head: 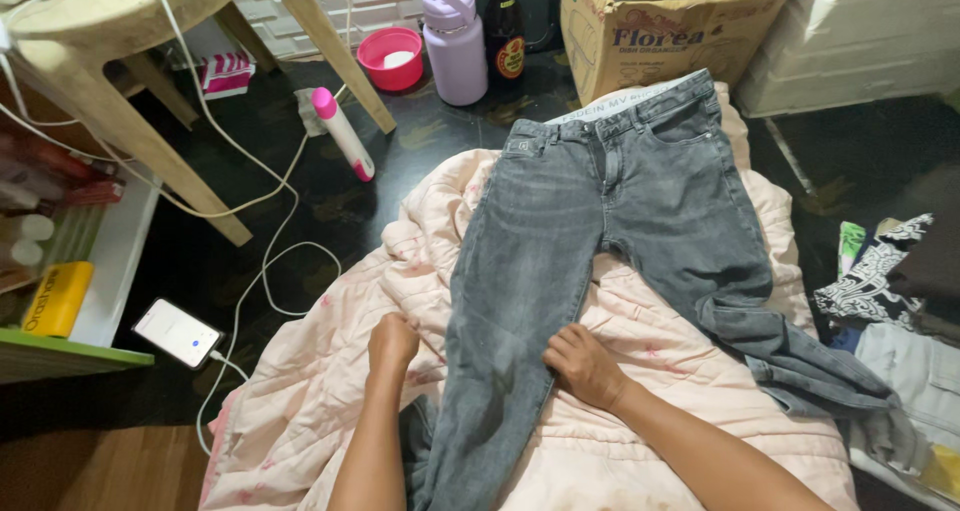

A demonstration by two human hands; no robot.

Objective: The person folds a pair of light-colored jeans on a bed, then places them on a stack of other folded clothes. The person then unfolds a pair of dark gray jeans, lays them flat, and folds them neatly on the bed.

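Note:
A pair of grey jeans (600, 201) lies spread flat, waist away from me, on a pale pink quilt (690, 411). One leg runs straight toward me, the other angles off to the right. My left hand (391, 341) is closed on the left edge of the near leg, around knee height. My right hand (582, 363) presses on the same leg's right edge, fingers curled over the denim. Both forearms reach in from the bottom of the view.
A phone (178, 332) on a white charging cable lies on the dark floor at left. A plastic table leg (130, 136), pink-capped bottle (343, 133), pink bowl (390, 58), lilac water bottle (456, 46), dark glass bottle (504, 31) and cardboard box (660, 21) stand beyond. Folded clothes (890, 281) pile at right.

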